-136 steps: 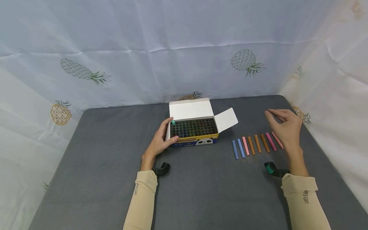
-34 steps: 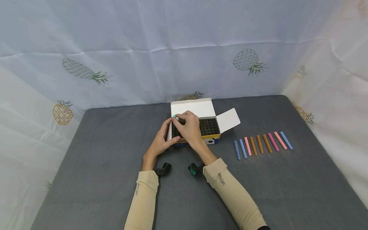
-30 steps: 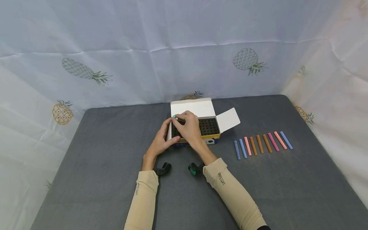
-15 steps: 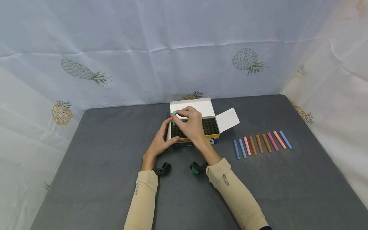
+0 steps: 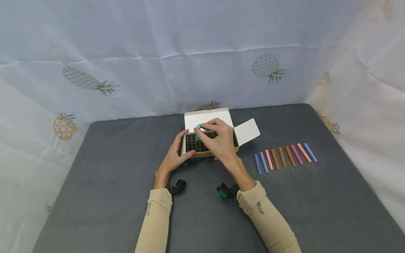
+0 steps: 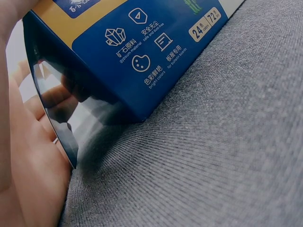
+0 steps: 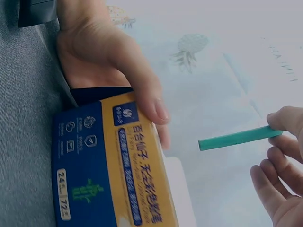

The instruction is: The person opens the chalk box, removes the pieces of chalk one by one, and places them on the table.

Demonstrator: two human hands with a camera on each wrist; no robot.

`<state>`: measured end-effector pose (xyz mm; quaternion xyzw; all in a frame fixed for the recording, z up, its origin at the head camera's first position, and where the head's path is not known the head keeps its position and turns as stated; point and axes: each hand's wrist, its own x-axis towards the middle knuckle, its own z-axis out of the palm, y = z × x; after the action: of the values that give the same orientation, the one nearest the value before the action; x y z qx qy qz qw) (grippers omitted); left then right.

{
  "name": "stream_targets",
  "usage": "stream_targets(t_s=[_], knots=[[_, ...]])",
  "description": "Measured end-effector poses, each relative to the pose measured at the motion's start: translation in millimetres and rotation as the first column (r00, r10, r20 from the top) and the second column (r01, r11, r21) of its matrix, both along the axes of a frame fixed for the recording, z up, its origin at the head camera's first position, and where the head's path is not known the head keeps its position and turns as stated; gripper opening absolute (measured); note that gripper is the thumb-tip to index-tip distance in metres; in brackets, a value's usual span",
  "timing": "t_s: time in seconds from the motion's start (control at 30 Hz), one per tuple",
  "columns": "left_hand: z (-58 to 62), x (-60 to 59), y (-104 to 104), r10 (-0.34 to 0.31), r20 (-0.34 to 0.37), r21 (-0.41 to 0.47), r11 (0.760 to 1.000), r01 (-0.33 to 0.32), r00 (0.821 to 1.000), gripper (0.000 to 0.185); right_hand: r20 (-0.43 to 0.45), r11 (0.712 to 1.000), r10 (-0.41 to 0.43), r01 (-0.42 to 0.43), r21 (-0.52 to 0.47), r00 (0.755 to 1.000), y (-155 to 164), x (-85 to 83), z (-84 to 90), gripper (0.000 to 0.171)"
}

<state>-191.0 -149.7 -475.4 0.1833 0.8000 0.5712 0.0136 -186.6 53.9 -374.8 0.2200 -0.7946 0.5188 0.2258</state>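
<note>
A blue and yellow chalk box (image 5: 204, 159) stands on the table with its white lid raised at the back. Rows of dark holes fill its top. My left hand (image 5: 172, 158) grips the box's left end, thumb over the front top edge and fingers behind the side flap, as the right wrist view shows. Above the box, my right hand (image 5: 219, 140) pinches a green chalk stick (image 7: 239, 138) by its upper end between thumb and fingertips. The stick's lower end is free in the air. The right hand hides part of the holes.
Several chalk sticks lie in a row right of the box: blue (image 5: 257, 164), light pink (image 5: 269, 160), brown (image 5: 282, 157) and magenta (image 5: 296, 154) among them. A white side flap (image 5: 248, 131) sticks out at the box's right. A pineapple-print curtain (image 5: 177, 80) stands behind the grey table (image 5: 126, 196).
My right hand came from the right end of the chalk row to the box, drew the green chalk stick up out of it and moved slightly right. The left hand stays on the box.
</note>
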Motion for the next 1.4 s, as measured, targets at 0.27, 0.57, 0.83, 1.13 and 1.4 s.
stream_targets(t_s=[0.27,0.57,0.83,1.13,1.4], knots=[[33.5,15.7,6,-0.009,0.010,0.005,1.000,0.009,1.000,0.078,-0.024,1.000,-0.016,0.016,0.007,1.000,16,6.1,5.4,0.018],[-2.3,0.5,-1,0.000,-0.022,0.006,1.000,0.000,1.000,0.081,-0.027,0.999,-0.037,0.037,-0.009,0.999,36,11.8,7.6,0.018],[26.6,13.0,6,-0.004,0.000,-0.002,1.000,0.004,1.000,0.081,-0.018,0.997,-0.077,0.077,-0.001,0.997,55,19.0,10.5,0.016],[0.1,0.6,-2,0.010,-0.020,-0.022,1.000,-0.010,1.000,0.084,0.000,0.990,-0.136,0.136,0.029,0.991,78,25.0,9.3,0.014],[-4.1,0.7,-2,0.002,-0.033,-0.009,1.000,-0.002,0.999,0.080,-0.004,0.984,-0.177,0.177,0.028,0.984,104,29.3,1.4,0.015]])
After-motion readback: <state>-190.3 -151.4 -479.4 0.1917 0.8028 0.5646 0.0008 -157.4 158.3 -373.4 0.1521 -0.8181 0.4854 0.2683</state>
